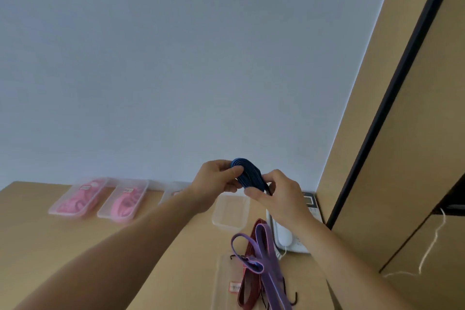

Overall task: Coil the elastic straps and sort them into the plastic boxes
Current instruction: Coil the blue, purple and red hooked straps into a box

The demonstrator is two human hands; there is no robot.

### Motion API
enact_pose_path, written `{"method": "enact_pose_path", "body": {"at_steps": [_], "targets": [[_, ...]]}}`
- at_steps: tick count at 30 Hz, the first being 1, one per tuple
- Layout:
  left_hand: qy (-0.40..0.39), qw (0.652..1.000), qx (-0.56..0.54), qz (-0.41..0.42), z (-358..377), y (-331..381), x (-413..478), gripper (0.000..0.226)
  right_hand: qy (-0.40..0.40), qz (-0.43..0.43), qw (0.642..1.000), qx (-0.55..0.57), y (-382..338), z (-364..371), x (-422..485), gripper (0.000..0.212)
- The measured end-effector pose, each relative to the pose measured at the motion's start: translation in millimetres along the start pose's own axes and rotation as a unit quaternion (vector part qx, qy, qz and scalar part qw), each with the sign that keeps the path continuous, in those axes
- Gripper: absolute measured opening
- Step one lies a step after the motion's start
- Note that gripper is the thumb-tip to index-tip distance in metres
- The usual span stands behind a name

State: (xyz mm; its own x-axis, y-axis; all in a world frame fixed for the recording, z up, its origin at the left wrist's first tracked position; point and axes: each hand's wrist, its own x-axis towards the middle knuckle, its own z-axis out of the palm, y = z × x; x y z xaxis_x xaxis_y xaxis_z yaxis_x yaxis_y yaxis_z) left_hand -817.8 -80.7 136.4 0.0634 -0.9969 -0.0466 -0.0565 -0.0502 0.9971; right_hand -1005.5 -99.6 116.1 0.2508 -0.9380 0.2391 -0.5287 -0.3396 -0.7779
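— Head view: what is going on?
— Left hand (pixel 216 184) and right hand (pixel 279 197) are both gripping the coiled blue strap (pixel 249 175), holding it above the table (pixel 75 246).
— And nearby?
— Two boxes (pixel 57 210) with pink straps (pixel 75 202) are sitting near the wall.
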Motion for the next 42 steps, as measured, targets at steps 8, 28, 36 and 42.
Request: {"method": "enact_pose_path", "body": {"at_steps": [8, 28, 36, 42], "targets": [[-0.033, 0.993, -0.08, -0.076, -23.3, -53.3, 18.7, 0.017, -0.122, -0.011, 0.989, -0.083, 13.1, 25.1, 43.8, 0.029], [-0.098, 0.942, 0.252, -0.202, -72.6, -192.0, 158.3, 0.009, -0.075, 0.201, 0.957, -0.195, 92.4, 189.1, 125.2, 0.02], [-0.123, 0.946, 0.197, -0.224, -71.3, -206.9, 162.9, 0.006, -0.104, 0.215, 0.94, -0.245, 113.4, 223.1, 122.5, 0.01], [-0.12, 0.951, 0.145, -0.246, -71.0, -206.5, 168.8, 0.017, -0.118, 0.207, 0.94, -0.245, 123.6, 223.7, 118.6, 0.019]]}}
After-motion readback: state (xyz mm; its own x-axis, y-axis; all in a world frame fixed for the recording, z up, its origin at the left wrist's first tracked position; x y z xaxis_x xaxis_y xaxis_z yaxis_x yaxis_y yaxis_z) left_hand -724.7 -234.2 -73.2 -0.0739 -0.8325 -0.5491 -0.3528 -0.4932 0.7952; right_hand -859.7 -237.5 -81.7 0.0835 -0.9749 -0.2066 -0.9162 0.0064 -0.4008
